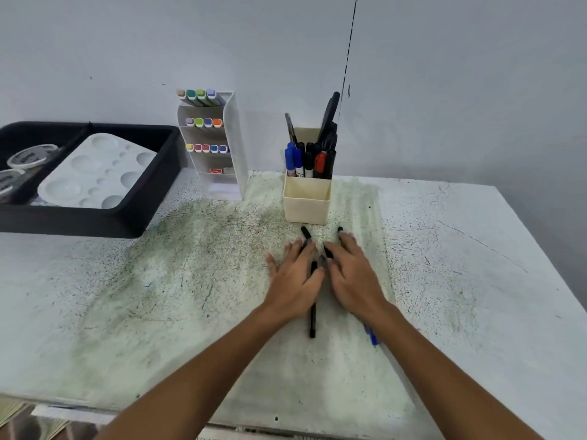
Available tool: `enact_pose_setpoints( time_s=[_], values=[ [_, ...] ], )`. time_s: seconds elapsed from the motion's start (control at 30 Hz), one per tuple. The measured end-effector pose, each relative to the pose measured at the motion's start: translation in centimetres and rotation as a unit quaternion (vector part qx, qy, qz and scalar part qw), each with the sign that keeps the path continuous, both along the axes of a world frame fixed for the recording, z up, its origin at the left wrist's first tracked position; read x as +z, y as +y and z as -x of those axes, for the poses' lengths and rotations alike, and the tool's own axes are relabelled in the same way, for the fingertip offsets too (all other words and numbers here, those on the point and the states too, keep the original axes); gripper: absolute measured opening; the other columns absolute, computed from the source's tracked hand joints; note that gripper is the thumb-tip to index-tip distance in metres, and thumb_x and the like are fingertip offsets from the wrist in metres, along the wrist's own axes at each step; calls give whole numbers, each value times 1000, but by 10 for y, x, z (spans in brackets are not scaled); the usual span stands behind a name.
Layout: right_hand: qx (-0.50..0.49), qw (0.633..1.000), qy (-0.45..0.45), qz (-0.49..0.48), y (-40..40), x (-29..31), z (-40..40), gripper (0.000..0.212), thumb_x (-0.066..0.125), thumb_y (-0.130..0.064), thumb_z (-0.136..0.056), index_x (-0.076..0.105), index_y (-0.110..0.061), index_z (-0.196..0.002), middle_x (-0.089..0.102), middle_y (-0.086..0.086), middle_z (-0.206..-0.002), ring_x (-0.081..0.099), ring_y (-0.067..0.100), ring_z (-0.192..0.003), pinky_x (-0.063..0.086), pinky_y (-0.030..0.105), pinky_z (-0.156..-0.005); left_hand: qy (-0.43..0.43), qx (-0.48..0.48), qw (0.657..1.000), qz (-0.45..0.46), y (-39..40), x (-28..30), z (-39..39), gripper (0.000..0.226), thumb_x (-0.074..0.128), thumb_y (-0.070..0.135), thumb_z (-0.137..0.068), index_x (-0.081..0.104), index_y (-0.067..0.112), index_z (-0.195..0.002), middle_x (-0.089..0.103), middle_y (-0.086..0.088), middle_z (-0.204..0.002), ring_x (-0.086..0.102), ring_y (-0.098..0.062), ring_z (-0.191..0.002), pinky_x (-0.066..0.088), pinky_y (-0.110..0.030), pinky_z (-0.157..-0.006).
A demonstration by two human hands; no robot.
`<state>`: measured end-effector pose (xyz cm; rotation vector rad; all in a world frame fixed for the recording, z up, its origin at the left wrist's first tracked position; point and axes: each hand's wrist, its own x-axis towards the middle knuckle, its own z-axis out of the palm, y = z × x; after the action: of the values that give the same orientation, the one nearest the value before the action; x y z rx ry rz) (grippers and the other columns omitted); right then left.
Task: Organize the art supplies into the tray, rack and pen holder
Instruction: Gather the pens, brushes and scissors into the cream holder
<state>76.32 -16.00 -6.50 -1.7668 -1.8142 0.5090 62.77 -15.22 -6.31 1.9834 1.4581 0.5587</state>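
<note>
Both hands lie flat on the stained table, side by side, over a small bunch of loose black pens [313, 315]. My left hand [297, 277] covers the middle of one long black pen, and a pen tip shows past its fingers. My right hand [352, 274] rests on more black pens, whose ends poke out at its fingertips. A blue pen [372, 336] peeks out under my right forearm. The cream pen holder [306, 201] stands just beyond the hands, filled with markers and scissors. No pen is lifted off the table.
A white marker rack [219, 144] with coloured markers stands at the back centre. A black tray [133, 214] at the back left holds a white paint palette [95, 173] and round paint tubs [28, 157]. The wall runs behind. The table edge is near me.
</note>
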Motion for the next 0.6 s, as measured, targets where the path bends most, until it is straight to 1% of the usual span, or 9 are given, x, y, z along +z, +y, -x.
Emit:
enact_pose_setpoints(
  time_s=[0.07, 0.1, 0.2, 0.3, 0.37, 0.43, 0.47, 0.53, 0.6],
  values=[
    [1, 994, 103, -18, -3, 6, -5, 44, 46, -7, -96, 48, -17, -139, 26, 2, -157, 16, 15, -147, 14, 27, -117, -20, -14, 1000, -19, 5, 2, 15, 75, 35, 52, -82, 21, 25, -151, 11, 0, -160, -2, -13, -147, -16, -46, -116],
    [-1, 993, 113, -22, -4, 8, -9, 46, 47, -5, -95, 48, -17, -139, 27, 1, -156, 17, 14, -146, 15, 26, -117, -4, -44, 998, -37, 9, 2, 26, 80, 37, 60, -81, 20, 26, -151, 9, 2, -161, -3, -12, -147, -14, -45, -116],
    [1, 999, 46, 1, -9, 6, -23, 52, 49, -9, -94, 42, -19, -144, 24, 1, -157, 18, 19, -146, 15, 37, -120, 97, -188, 974, -84, 22, 1, 59, 105, 38, 88, -68, 10, 32, -152, -8, 7, -161, -19, -9, -145, -14, -46, -116],
    [34, 997, -67, -1, -14, -6, -22, 50, 35, -21, -98, 32, -17, -148, 22, 6, -158, 16, 23, -146, -1, 32, -119, 186, -262, 940, -113, 32, 1, 69, 121, 46, 90, -57, -3, 32, -152, -20, 4, -158, -29, -12, -142, -21, -43, -113],
    [38, 995, -89, -16, -12, -11, -13, 55, 25, -24, -95, 32, -15, -148, 26, 7, -156, 19, 22, -146, -2, 33, -119, 205, -278, 931, -115, 37, 2, 62, 125, 48, 89, -55, -6, 31, -151, -21, 2, -158, -29, -13, -142, -21, -42, -113],
    [22, 998, -61, -27, -7, -11, -3, 51, 27, -20, -97, 34, -12, -147, 30, 8, -155, 23, 21, -145, 4, 37, -122, 198, -281, 932, -113, 40, 0, 53, 126, 50, 88, -55, 2, 28, -153, -16, 1, -159, -23, -12, -144, -17, -41, -116],
    [12, 999, -23, -32, -4, -11, -1, 48, 31, -14, -98, 37, -11, -146, 33, 8, -153, 26, 21, -144, 10, 39, -121, 185, -276, 936, -116, 39, -1, 49, 124, 50, 89, -55, 9, 26, -154, -10, 1, -161, -18, -13, -146, -13, -41, -118],
    [-6, 996, 75, -37, -1, -7, 2, 47, 40, -5, -97, 41, -12, -143, 38, 7, -150, 31, 20, -141, 23, 39, -119, 149, -258, 945, -133, 37, -3, 46, 116, 47, 90, -57, 28, 21, -149, 8, -2, -161, -3, -16, -148, 2, -44, -121],
    [0, 990, 138, -26, -1, 0, -6, 51, 50, -3, -93, 44, -15, -141, 41, 5, -149, 35, 18, -139, 28, 39, -117, 93, -238, 955, -150, 34, -4, 49, 106, 48, 88, -61, 44, 19, -141, 28, -3, -155, 15, -18, -146, 21, -49, -117]
  ],
)
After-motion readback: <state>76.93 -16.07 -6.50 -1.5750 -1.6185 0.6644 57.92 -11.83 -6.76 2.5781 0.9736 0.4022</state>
